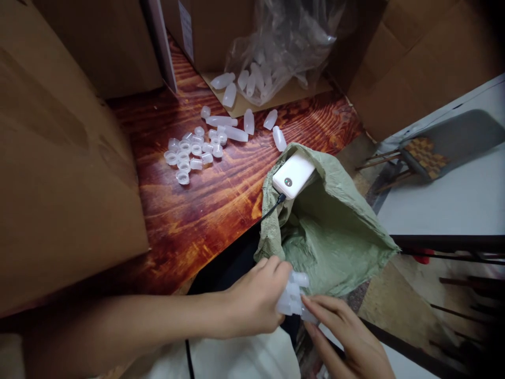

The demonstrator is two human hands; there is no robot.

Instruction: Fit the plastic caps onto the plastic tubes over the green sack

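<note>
My left hand point(262, 295) is closed around several small translucent plastic bottles point(292, 296), whose ends stick out on its right side. Close beside it, my right hand point(343, 329) pinches one more such bottle point(310, 316) between thumb and fingers, against the bunch. Just beyond both hands gapes a green woven sack point(343, 231). A white power bank point(294, 175) with a black cable rests at the sack's rim on the table edge. Loose bottles point(279, 138) lie on the reddish wooden table point(189, 216), near a cluster of clear caps point(196, 150).
A large cardboard box point(63, 173) takes up the left side. At the back, a clear plastic bag point(292, 47) with more bottles spills from an open carton point(216, 31). To the right stands a chair point(430, 152) with a checked seat, beside a white surface point(445, 205).
</note>
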